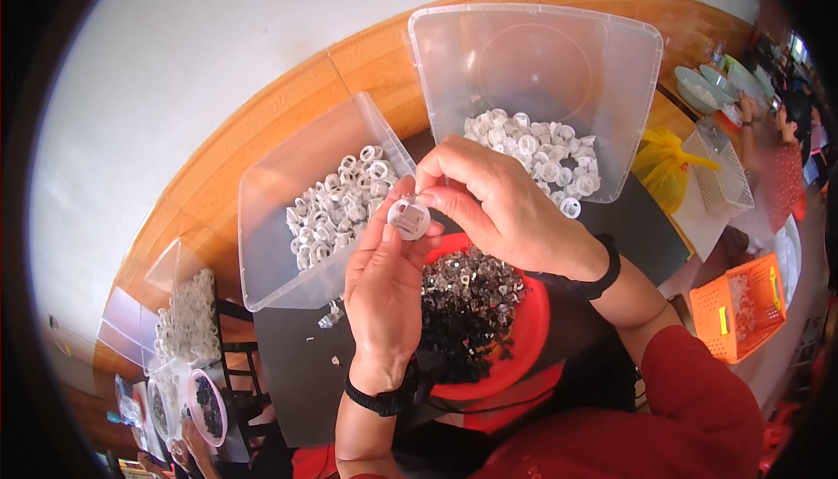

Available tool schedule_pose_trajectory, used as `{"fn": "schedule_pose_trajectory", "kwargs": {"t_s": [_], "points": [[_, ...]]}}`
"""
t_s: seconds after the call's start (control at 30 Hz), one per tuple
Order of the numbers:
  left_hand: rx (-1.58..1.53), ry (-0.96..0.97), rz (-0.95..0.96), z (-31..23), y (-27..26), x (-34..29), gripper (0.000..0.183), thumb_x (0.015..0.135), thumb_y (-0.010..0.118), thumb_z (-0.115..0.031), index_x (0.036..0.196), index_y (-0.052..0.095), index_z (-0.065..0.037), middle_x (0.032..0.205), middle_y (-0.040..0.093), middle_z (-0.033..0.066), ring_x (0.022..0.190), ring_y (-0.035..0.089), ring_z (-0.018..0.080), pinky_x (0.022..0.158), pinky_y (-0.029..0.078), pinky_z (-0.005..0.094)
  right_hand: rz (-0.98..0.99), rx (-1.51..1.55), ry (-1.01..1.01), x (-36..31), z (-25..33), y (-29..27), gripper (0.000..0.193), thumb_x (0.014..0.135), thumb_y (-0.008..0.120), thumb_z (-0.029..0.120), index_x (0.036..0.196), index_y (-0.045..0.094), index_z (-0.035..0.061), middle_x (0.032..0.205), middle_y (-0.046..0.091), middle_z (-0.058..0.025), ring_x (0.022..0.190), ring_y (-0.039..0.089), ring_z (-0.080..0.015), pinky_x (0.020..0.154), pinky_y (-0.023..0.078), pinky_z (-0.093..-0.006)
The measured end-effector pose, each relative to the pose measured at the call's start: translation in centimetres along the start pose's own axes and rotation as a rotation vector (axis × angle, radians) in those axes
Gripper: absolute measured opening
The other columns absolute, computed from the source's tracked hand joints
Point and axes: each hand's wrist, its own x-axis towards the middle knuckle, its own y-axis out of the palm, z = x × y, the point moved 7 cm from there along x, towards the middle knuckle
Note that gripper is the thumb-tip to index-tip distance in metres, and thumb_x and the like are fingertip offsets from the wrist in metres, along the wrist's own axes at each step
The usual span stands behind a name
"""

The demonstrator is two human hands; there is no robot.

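Note:
A round white plastic piece (408,219), with a rectangular pattern on its face, rests between the fingers and thumb of my left hand (384,291). My right hand (502,213) is closed in a pinch at the top edge of that piece; anything tiny between its fingertips is too small to make out. Just under both hands sits a red basin (534,339) with small black parts (458,335) and clear parts (476,274) heaped in it. Left of my hands, a clear tub (292,178) holds many white ring-shaped pieces; beyond my right hand, another clear tub (541,51) holds white round pieces.
A dark table (301,374) bears the tubs. To the right are a yellow plastic bag (663,169), a white basket (729,174) and an orange crate (740,309). A person in red (781,174) works beyond. Another person's hands (188,448) are near a pink-rimmed bowl (220,418) at lower left.

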Motion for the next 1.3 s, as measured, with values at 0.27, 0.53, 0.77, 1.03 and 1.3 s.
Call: {"fn": "schedule_pose_trajectory", "kwargs": {"t_s": [0.27, 0.53, 0.77, 1.03, 1.3], "points": [[0.022, -0.037, -0.057, 0.4, 0.4, -4.7, 0.043, 0.098, 0.051, -0.020, 0.133, 0.047, 0.005, 0.116, 0.062, 0.0102, 0.088, 0.059, 0.0143, 0.082, 0.048, 0.0289, 0.127, -0.007, 0.003, -3.7, 3.7, 0.5, 0.009, 0.086, 0.058, -0.003, 0.092, 0.054, 0.0025, 0.085, 0.053, -0.0106, 0.075, 0.057, -0.0273, 0.065, 0.046, -0.0345], [-0.028, -0.029, -0.162, 1.6, 1.2, -10.6, 0.039, 0.098, 0.052, -0.019, 0.128, 0.052, 0.004, 0.116, 0.061, 0.0087, 0.083, 0.054, 0.0129, 0.080, 0.047, 0.0276, 0.273, -0.312, -0.229, -8.0, 8.2, 1.7, 0.019, 0.078, 0.057, 0.001, 0.096, 0.055, 0.0060, 0.093, 0.052, -0.0061, 0.077, 0.054, -0.0233, 0.070, 0.042, -0.0345], [-0.050, 0.018, -0.148, 2.3, 2.6, -15.3, 0.043, 0.099, 0.049, -0.019, 0.132, 0.046, 0.009, 0.107, 0.062, 0.0081, 0.081, 0.053, 0.0132, 0.079, 0.046, 0.0271, 0.359, -0.410, -0.230, -12.0, 11.4, 2.3, 0.012, 0.083, 0.054, 0.006, 0.094, 0.058, 0.0068, 0.094, 0.054, -0.0048, 0.078, 0.054, -0.0201, 0.070, 0.040, -0.0327], [-0.007, 0.147, -0.177, 1.6, 3.7, -19.7, 0.020, 0.098, 0.052, -0.018, 0.111, 0.056, -0.003, 0.104, 0.061, 0.0062, 0.081, 0.055, 0.0123, 0.077, 0.047, 0.0263, 0.021, 0.070, 0.156, -15.8, 12.7, 1.2, 0.015, 0.089, 0.061, 0.002, 0.103, 0.060, 0.0016, 0.084, 0.060, -0.0057, 0.070, 0.061, -0.0125, 0.061, 0.048, -0.0267], [0.011, 0.158, -0.216, 2.5, 4.3, -21.7, 0.026, 0.097, 0.051, -0.010, 0.121, 0.053, -0.001, 0.112, 0.060, 0.0074, 0.096, 0.058, 0.0131, 0.085, 0.047, 0.0272, -0.067, 0.600, 0.522, -18.4, 12.1, 2.2, 0.011, 0.092, 0.059, 0.004, 0.100, 0.061, -0.0037, 0.089, 0.065, -0.0040, 0.080, 0.061, -0.0059, 0.070, 0.050, -0.0208]]}}
